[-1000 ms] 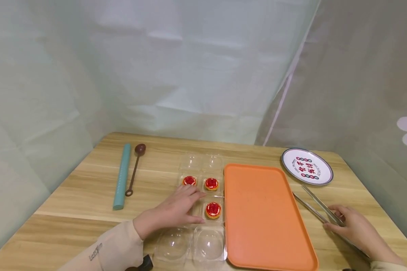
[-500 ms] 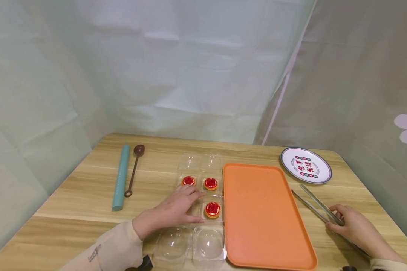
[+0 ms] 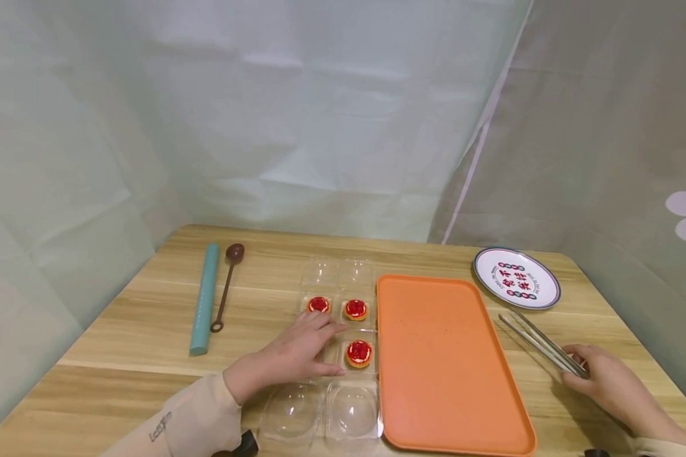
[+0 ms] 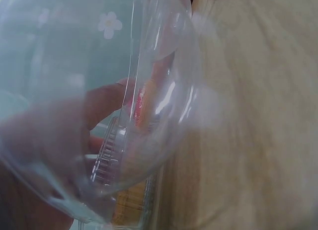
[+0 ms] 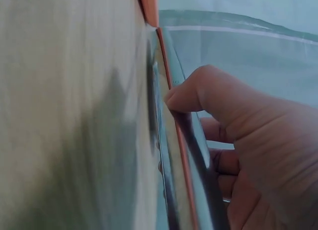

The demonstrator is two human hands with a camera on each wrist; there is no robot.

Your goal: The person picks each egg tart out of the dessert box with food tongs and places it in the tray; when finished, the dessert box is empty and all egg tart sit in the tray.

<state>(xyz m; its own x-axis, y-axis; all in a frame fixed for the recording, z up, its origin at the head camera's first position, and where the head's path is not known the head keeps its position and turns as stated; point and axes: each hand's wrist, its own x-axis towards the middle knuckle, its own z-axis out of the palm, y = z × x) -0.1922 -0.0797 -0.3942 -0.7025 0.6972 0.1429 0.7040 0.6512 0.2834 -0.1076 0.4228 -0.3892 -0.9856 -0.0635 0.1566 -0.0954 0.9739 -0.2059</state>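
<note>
Tarts [image 3: 359,353], red-topped and three in plain sight, sit in compartments of clear plastic containers [image 3: 373,367] just left of an orange tray [image 3: 451,362]. The person's left hand [image 3: 294,346] rests across the containers, fingers loosely spread, gripping nothing that can be seen; whether a fourth tart lies in the compartment beneath it is hidden. The right hand [image 3: 606,381] pinches metal tongs [image 3: 549,344] between thumb and fingers, the tips drawn nearly together with nothing between them — beyond the tray's right edge, near a printed plate [image 3: 517,279]. Filling appears well advanced, judging by the occupied compartments and no tart showing on tray or plate. Covering looks undone — domed lids [image 3: 353,411] lie folded back, in front and behind.
</note>
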